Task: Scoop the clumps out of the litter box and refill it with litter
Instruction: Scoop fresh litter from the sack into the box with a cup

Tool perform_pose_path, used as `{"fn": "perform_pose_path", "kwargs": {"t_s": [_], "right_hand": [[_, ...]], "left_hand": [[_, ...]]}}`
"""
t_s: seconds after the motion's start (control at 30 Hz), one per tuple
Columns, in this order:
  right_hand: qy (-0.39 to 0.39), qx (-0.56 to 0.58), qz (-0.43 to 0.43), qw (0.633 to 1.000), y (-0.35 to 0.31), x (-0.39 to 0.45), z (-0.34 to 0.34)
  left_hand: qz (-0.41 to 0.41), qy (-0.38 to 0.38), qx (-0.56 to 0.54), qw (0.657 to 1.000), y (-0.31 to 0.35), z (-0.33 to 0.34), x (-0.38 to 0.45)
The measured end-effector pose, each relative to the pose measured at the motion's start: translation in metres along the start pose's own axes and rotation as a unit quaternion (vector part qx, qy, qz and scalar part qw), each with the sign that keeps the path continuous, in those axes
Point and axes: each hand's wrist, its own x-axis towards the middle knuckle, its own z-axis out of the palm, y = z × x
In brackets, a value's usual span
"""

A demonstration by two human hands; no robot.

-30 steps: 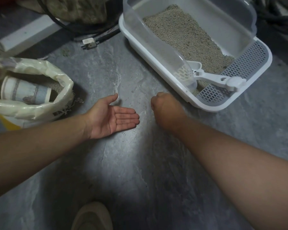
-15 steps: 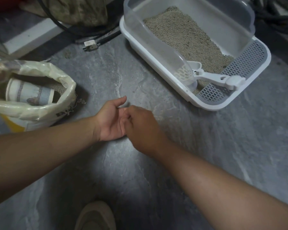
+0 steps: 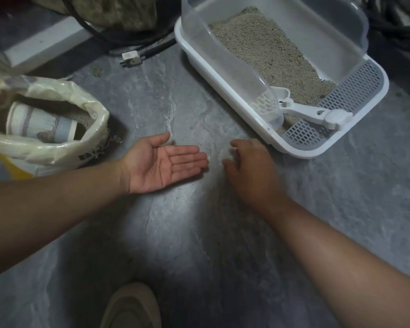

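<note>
Both hands lay low over the grey floor (image 3: 223, 233): the left hand (image 3: 162, 165) flat, palm up, empty; the right hand (image 3: 251, 169) palm down, fingers loosely curled, holding nothing visible. Just beyond it sat the litter box (image 3: 225, 79), the scoop (image 3: 301, 108) resting inside; the litter bag (image 3: 57, 129) stood open at left.

scoop (image 3: 296, 109) in litter box (image 3: 355, 129), bag (image 3: 57, 147) left

Bare forearms with no sleeves, left hand (image 3: 162, 165) and right hand (image 3: 251, 171) ungloved and ringless; one beige shoe (image 3: 131, 306) with moulded ridges
</note>
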Motion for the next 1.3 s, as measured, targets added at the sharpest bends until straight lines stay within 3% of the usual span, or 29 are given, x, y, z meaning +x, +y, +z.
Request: {"fn": "perform_pose_path", "kwargs": {"t_s": [0.13, 0.63, 0.9, 1.3], "right_hand": [[-0.105, -0.081, 0.027, 0.991, 0.017, -0.003, 0.011], [-0.082, -0.106, -0.054, 0.989, 0.011, 0.007, 0.033], [-0.132, -0.18, -0.099, 0.97, 0.001, 0.001, 0.022], [-0.105, -0.092, -0.002, 0.99, -0.003, 0.006, 0.024]], "left_hand": [[0.004, 0.011, -0.001, 1.0, 0.0, -0.004, 0.0], [-0.019, 0.0, 0.005, 1.0, -0.006, 0.002, -0.001], [-0.025, -0.012, 0.005, 1.0, -0.007, 0.001, -0.001], [-0.039, -0.014, 0.014, 0.999, -0.009, 0.001, -0.003]]}}
